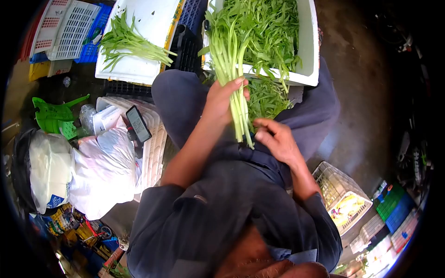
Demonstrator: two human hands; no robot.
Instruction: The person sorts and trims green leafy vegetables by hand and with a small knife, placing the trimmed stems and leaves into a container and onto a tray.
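"So, biggest first?"

"White foam box (312, 60), just beyond the lap, heaped with loose leafy greens (278, 37). More foliage (266, 99) below its near wall, between the knees."

"Next size down?"

"White foam slab (150, 21), left of the box. After that, white plastic bag (104, 171), slumped at far left."

"And the bunches?"

"Larger: held bunch (238, 113), leaves up over the box's near left corner, pale stems slanting down toward the lap. Smaller: second bunch (125, 44), lying on the slab, stem ends pointing right, just past the edge."

"Fingers?"

"Left hand (225, 95): wrapped firmly round the held stems. Right hand (279, 141): just beside the lower stem ends, half curled, thumb and forefinger close together. Touching a stem or not, cannot tell."

"Smallest?"

"Phone (138, 123), tilted, pale screen, beside the bag."
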